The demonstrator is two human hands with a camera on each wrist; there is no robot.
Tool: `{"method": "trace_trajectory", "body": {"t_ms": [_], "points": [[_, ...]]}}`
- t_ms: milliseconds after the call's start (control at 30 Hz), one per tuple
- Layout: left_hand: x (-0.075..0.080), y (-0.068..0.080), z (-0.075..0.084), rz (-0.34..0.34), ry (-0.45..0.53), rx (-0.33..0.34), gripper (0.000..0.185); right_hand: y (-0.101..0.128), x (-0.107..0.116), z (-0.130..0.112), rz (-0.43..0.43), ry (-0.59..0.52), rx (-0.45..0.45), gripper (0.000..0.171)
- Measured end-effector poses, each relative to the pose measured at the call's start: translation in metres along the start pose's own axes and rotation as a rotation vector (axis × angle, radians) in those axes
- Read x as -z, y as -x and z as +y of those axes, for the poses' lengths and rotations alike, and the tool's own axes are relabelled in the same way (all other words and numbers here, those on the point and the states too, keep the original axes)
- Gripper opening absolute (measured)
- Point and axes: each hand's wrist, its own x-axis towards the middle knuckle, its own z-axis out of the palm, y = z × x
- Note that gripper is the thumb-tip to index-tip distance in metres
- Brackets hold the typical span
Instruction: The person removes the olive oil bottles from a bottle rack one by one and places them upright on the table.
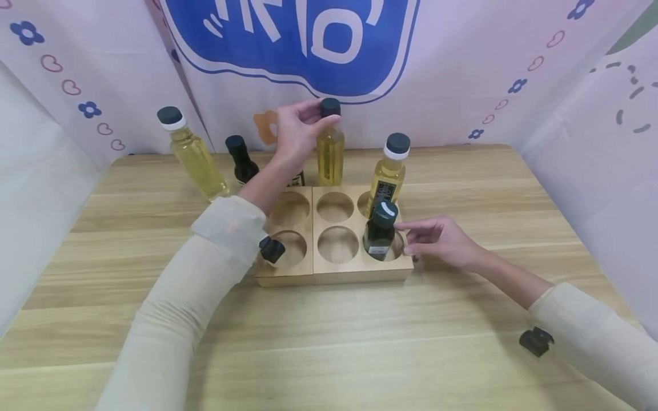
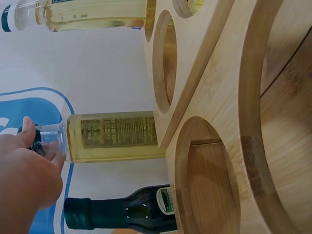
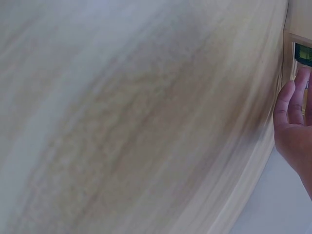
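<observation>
My left hand [image 1: 298,128] pinches the dark cap and neck of a clear bottle of yellow oil [image 1: 330,154], which stands upright behind the wooden rack [image 1: 336,275]. In the left wrist view the hand [image 2: 29,170] reaches that bottle's neck, and a dark green bottle [image 2: 146,209] stands beside it. My right hand [image 1: 442,242] is at the rack's right end, index finger and thumb extended along its edge, close to a small dark bottle [image 1: 380,234] in the front right hole. Behind that one, another yellow oil bottle [image 1: 388,177] occupies the back right hole.
To the left, a yellow oil bottle [image 1: 197,162] and a dark bottle [image 1: 244,162] stand behind the rack. My left forearm partly covers another labelled bottle [image 1: 297,180]. A printed cloth [image 1: 442,74] hangs behind the wooden table [image 1: 360,348].
</observation>
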Motion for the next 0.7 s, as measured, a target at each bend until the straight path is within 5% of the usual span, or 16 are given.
{"method": "trace_trajectory", "body": {"t_ms": [500,700], "points": [[0.011,0.004,0.003,-0.059,-0.171,0.016,0.063,0.001,0.000,-0.001,-0.005,0.006,0.004,0.051],[0.028,0.015,0.008,-0.015,-0.218,-0.007,0.064,0.000,0.001,-0.002,-0.004,0.018,-0.002,0.050]]}}
